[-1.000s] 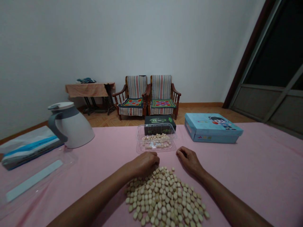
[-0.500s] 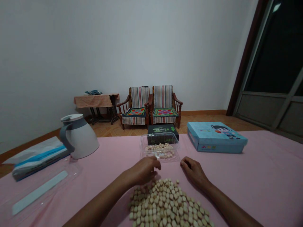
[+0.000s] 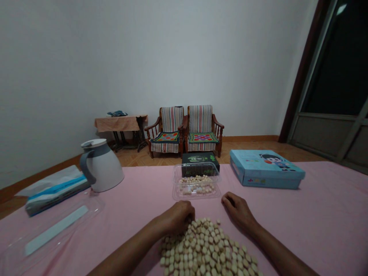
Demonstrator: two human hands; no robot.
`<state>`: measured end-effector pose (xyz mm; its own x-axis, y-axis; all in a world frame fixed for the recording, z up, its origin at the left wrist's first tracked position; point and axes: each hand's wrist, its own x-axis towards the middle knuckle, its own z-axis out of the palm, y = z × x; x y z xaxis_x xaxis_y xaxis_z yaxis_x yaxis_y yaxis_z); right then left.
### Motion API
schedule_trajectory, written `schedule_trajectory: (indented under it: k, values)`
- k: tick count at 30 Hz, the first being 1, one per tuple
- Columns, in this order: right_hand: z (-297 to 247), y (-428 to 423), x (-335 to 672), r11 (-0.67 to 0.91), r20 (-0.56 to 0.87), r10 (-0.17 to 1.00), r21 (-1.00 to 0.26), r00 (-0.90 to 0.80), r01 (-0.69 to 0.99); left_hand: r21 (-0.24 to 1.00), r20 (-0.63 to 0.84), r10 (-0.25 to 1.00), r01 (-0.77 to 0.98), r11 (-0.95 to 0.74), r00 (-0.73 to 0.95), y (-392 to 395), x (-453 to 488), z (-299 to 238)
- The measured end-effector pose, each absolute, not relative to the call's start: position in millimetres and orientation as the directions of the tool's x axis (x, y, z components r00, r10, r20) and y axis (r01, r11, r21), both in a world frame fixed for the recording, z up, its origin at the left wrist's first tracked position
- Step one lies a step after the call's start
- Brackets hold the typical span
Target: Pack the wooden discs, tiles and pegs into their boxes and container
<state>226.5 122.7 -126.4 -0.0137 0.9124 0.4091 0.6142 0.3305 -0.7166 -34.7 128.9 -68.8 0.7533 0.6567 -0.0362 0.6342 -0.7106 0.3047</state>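
Note:
A heap of small, pale beige rounded pieces (image 3: 209, 249) spreads over the pink cloth at the front middle. My left hand (image 3: 178, 216) is at the heap's upper left edge, touching it, its fingers curled downward and closed. What lies under those fingertips is hidden. To the right of the heap, my right hand (image 3: 239, 211) rests on the cloth in a loose curl, apart from the pieces, with nothing visible in it. Beyond both hands stands a clear plastic container (image 3: 196, 195) holding a layer of similar pieces.
A black box (image 3: 200, 158) sits behind the container. On the right is a light-blue box (image 3: 267, 180) with a cartoon figure. At left are a white jug (image 3: 107, 170) with a grey handle, a tissue pack (image 3: 57, 191) and a clear plastic lid (image 3: 71, 226).
My left hand has come back from near the container to the heap, and its fingers have curled down there. My right hand stays in place. The view has shifted slightly.

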Motion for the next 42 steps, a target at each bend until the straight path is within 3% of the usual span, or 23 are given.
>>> schedule_trajectory:
  k: [5, 10, 12, 14, 18, 21, 26, 38, 42]
  values:
    - [-127.0, 122.9, 226.5, 0.322, 0.404, 0.915, -0.716, -0.009, 0.619, 0.34, 0.073, 0.704, 0.646, -0.684, 0.707, 134.9, -32.5, -51.1]
    - [-126.9, 122.4, 226.8, 0.324, 0.404, 0.915, -0.713, -0.014, 0.622, 0.385, 0.443, 0.731, 0.627, -0.678, 0.518, 153.6, -21.7, -13.6]
    - [-125.6, 121.8, 226.9, 0.325, 0.4, 0.916, -0.711, -0.022, 0.623, 0.405, 0.493, 0.731, 0.619, -0.673, 0.472, 155.7, -19.8, -6.8]
    - [-124.3, 121.5, 226.9, 0.326, 0.398, 0.917, -0.71, -0.026, 0.624, 0.4, 0.434, 0.731, 0.614, -0.68, 0.527, 151.3, -20.6, -7.7]
    - [-123.6, 121.1, 226.9, 0.32, 0.395, 0.918, -0.718, -0.017, 0.619, 0.386, 0.097, 0.646, 0.57, -0.725, 0.757, 130.0, -25.8, -25.5]
    - [-124.1, 120.6, 226.8, 0.319, 0.387, 0.922, -0.723, -0.022, 0.613, 0.386, -0.049, 0.628, 0.595, -0.705, 0.777, 115.8, -26.4, -41.9]
    - [-123.3, 120.3, 225.7, 0.31, 0.384, 0.923, -0.727, -0.012, 0.613, 0.382, -0.011, 0.704, 0.654, -0.654, 0.71, 110.7, -22.9, -55.2]
    - [-121.5, 119.1, 226.2, 0.307, 0.389, 0.921, -0.719, -0.006, 0.623, 0.323, 0.005, 0.722, 0.683, -0.656, 0.691, 115.2, -23.6, -55.7]
    - [-123.5, 121.0, 227.5, 0.315, 0.398, 0.917, -0.704, -0.013, 0.637, 0.317, 0.138, 0.719, 0.657, -0.683, 0.681, 135.2, -23.5, -31.8]
